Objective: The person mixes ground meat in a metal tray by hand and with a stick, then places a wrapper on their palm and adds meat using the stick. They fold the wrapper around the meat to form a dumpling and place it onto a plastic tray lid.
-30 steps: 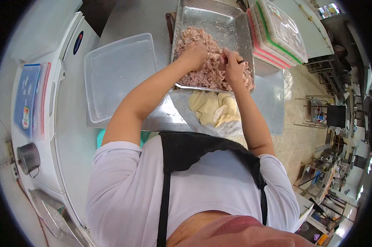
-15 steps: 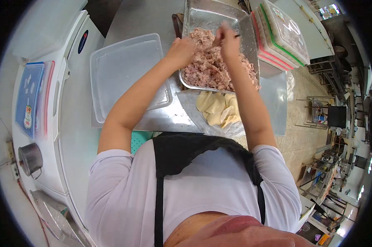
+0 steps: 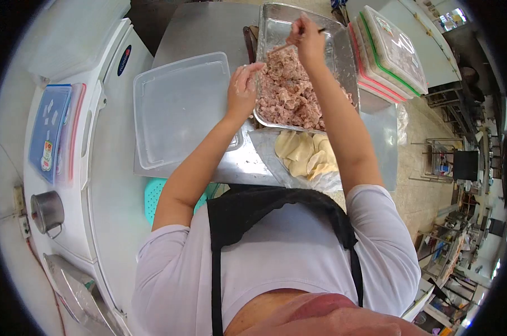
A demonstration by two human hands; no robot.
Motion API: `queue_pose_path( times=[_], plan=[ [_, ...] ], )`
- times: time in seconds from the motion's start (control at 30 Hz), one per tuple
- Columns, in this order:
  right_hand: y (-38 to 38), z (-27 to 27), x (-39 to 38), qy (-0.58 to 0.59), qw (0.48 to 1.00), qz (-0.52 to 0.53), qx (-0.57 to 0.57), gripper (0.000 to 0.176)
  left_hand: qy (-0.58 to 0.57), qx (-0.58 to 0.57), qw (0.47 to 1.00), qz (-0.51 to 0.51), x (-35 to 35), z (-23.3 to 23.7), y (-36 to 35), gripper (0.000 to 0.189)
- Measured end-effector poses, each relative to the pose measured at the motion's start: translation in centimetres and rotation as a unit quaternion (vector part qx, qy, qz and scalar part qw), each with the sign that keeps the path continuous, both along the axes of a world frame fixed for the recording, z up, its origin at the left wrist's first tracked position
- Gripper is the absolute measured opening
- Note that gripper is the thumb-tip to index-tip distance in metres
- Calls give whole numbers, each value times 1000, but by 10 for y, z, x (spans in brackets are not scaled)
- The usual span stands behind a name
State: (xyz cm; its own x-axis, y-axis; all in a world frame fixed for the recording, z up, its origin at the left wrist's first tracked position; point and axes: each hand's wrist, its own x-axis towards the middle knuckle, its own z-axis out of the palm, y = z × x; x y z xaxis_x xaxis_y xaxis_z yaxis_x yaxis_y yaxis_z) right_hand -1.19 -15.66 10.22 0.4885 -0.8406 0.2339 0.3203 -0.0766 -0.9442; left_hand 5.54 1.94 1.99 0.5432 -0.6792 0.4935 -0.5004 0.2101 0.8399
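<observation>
Mince (image 3: 290, 101) was still heaped in the near part of the pan (image 3: 276, 27), bare metal showing at the far end. Change over the last second: both hands had been down in the meat; now the left hand (image 3: 242, 92) was off it, at the left rim, and the right hand (image 3: 308, 45) had moved to the far edge of the heap. Read: right hand was doing the work, left was free. Left fingers loosely spread, nothing visible in them; couldn't tell if they touched the rim. Right fingers closed round a slim tool (image 3: 322, 30). Mince sat right of the left hand, bodyward of the right. Dough rounds (image 3: 298, 150) lay just outside the near rim, clear tub (image 3: 180, 106) to the left.
</observation>
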Motion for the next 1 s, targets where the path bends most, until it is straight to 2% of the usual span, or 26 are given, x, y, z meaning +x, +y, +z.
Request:
queue_pose_path(
  times=[0.03,0.1,0.17,0.23,0.27,0.33,0.4,0.53,0.57,0.63,0.73,0.77,0.83,0.93,1.0],
  plan=[
    [-5,-11,9,-14,999,-36,0,41,-5,6,1000,8,-2,1,3,25],
    [-5,-55,8,7,999,-35,-4,40,-17,15,1000,19,-9,2,6,27],
    [1,-60,0,27,999,-36,-9,39,-56,15,997,59,-15,-2,5,25],
    [40,-41,-40,63,995,36,62,37,-55,15,997,51,-25,-7,-2,26],
    [43,-47,-61,62,995,32,68,37,-50,8,998,46,-32,-10,-5,27],
    [38,-54,-98,65,976,145,147,38,-89,0,995,49,-42,-11,-15,28],
    [46,-52,-118,76,977,140,142,38,-128,-4,990,58,-52,-11,-17,29],
    [24,-12,-128,96,972,158,148,40,-205,108,971,62,-64,-9,-16,31],
    [6,-7,-128,57,971,200,115,43,-229,143,961,52,-65,-10,-15,31],
    [-16,12,-115,10,993,110,39,45,-248,170,951,68,-68,-15,-16,32],
    [-54,11,-80,-36,994,105,-4,44,-275,190,939,81,-72,-12,-19,35],
    [-61,-5,-69,-41,994,105,0,44,-283,185,938,74,-73,-9,-20,37],
    [-66,-57,-50,-3,997,35,74,41,-284,193,936,79,-73,-15,-21,37],
    [-48,-62,-54,0,989,75,125,37,-277,191,938,82,-68,-16,-25,35],
    [-45,-67,-66,32,989,94,111,37,-271,192,941,73,-69,-16,-23,34]
  ],
)
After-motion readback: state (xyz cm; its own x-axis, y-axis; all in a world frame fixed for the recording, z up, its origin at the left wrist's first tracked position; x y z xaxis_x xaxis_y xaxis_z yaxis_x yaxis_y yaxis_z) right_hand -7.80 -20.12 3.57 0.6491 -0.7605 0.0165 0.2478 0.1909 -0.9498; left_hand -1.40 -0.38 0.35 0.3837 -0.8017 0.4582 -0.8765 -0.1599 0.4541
